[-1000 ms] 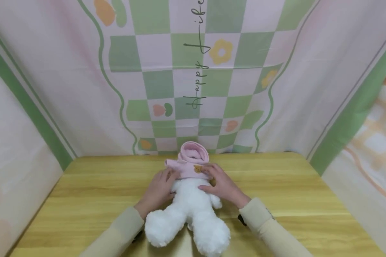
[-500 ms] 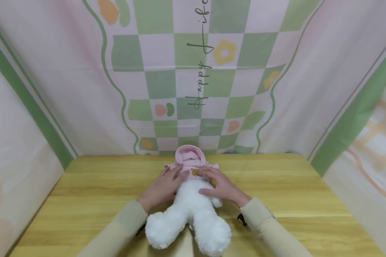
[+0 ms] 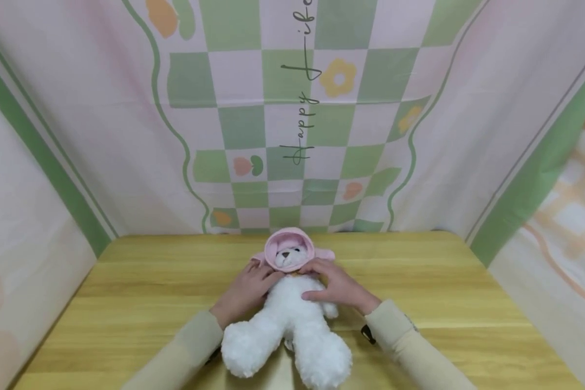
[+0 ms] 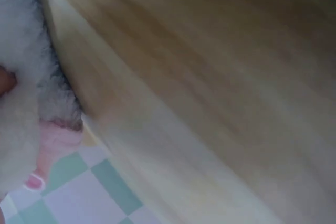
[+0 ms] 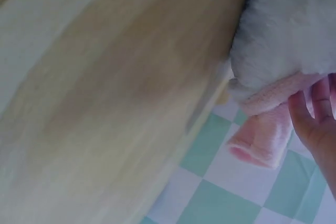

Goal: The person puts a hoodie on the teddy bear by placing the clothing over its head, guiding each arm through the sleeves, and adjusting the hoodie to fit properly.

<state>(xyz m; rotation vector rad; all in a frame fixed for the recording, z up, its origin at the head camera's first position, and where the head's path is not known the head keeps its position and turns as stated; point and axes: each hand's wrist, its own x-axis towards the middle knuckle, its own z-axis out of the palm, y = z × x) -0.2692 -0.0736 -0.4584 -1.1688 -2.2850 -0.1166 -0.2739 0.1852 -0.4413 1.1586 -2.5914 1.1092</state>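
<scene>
The white plush (image 3: 292, 311) lies face up midway along the table (image 3: 429, 281), head toward its far edge; the right hand (image 3: 338, 283) bends its fingers round the hem (image 5: 273, 95) of the pink hoodie (image 3: 287, 236); I cannot tell the left hand's (image 3: 245, 287) grip. Tugging could bunch the hoodie, since one arm (image 3: 330, 310) lies outside its sleeve (image 3: 326, 254).

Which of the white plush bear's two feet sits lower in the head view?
The foot on the person's right: it reaches almost to the picture's bottom edge, while the other foot ends clearly higher.
</scene>
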